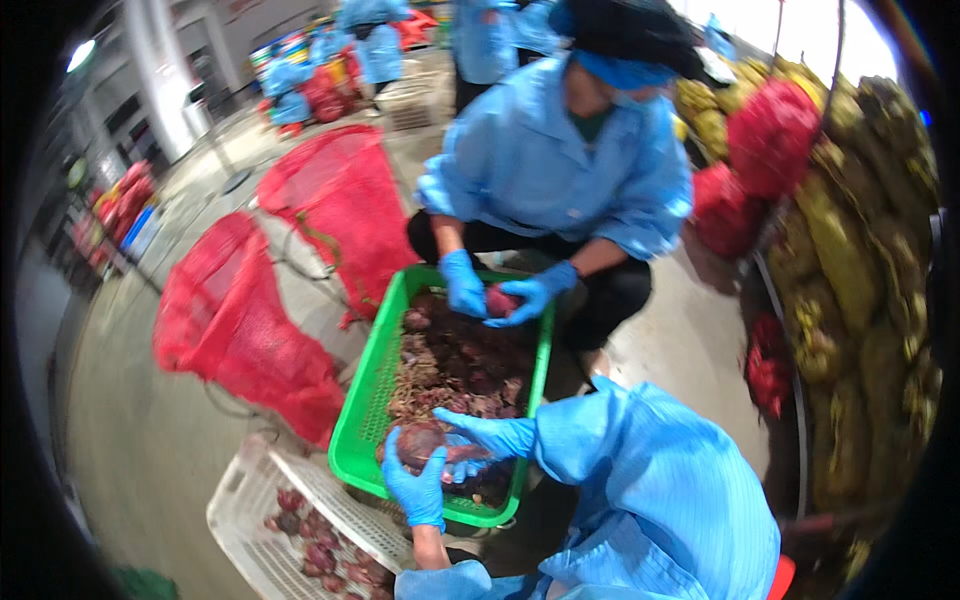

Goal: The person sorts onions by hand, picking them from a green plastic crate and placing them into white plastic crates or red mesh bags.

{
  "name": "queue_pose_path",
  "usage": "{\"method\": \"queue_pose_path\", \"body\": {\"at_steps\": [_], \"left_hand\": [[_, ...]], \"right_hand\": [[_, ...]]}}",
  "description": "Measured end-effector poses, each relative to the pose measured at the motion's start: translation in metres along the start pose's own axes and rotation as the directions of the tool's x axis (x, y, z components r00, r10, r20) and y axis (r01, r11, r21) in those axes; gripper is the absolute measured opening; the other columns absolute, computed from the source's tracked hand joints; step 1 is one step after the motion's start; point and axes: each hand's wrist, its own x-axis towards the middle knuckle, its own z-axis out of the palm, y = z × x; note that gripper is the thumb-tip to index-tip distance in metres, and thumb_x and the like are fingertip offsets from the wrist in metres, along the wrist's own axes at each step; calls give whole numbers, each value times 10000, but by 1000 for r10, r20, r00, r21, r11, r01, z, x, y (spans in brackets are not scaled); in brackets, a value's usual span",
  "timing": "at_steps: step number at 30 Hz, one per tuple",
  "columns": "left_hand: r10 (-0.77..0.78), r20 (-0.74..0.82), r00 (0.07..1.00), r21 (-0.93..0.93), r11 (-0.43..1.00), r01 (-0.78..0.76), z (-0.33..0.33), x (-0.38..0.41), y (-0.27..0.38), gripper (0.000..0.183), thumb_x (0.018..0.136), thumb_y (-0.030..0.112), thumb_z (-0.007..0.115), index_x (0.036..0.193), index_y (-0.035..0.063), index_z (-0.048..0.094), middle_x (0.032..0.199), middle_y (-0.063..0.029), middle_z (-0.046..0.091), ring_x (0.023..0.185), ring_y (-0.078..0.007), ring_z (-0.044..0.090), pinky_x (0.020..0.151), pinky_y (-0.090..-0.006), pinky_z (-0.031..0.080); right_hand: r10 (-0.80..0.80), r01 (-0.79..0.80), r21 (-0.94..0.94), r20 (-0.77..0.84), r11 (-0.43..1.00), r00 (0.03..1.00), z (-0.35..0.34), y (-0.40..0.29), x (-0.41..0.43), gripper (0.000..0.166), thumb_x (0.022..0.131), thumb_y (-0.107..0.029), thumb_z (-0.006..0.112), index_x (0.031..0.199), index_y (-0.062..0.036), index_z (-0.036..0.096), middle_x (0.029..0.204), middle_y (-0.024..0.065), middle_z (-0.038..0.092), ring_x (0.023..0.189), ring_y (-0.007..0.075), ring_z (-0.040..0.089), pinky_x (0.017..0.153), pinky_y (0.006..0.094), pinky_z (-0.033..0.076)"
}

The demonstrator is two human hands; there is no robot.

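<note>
My left hand (417,484), in a blue glove, is wrapped around a large red onion (421,445) above the near end of a green plastic crate (352,427). My right hand (491,435), gloved too, is beside the onion with its upper finger stretched out over it. An elongated brownish piece (469,453) shows between that hand's fingers; blur hides what it is and whether it is gripped. Onion skins (420,375) and dark red onions fill the crate below.
Opposite me squats a co-worker (555,157), holding a red onion (501,301) over the crate. A white crate (251,480) of small onions stands at lower left. Red mesh sacks (240,337) stand behind it. Stacked vegetable sacks (847,247) line the right side.
</note>
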Motion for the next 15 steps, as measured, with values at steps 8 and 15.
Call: {"method": "queue_pose_path", "body": {"at_steps": [8, 15], "left_hand": [[60, 63, 996, 136, 988, -68, 12, -4, -2, 727, 608, 71, 801, 1249, 24, 460, 1160, -144, 485, 1069, -271, 493, 939, -398, 420], [44, 33, 998, 62, 997, -46, 21, -8, 1, 773, 620, 76, 805, 1288, 26, 419, 1217, -143, 431, 1119, -264, 456, 973, -390, 385]], "right_hand": [[-101, 119, 211, -91, 970, 991, 5, 19, -10, 694, 899, -617, 318, 1019, 3, 605, 872, 98, 653, 750, 146, 598, 617, 250, 487], [-48, 57, 53, -157, 997, 986, 13, -5, -27, 634, 894, -609, 355, 1054, -46, 598, 876, 45, 650, 779, 139, 594, 683, 251, 472]]}}
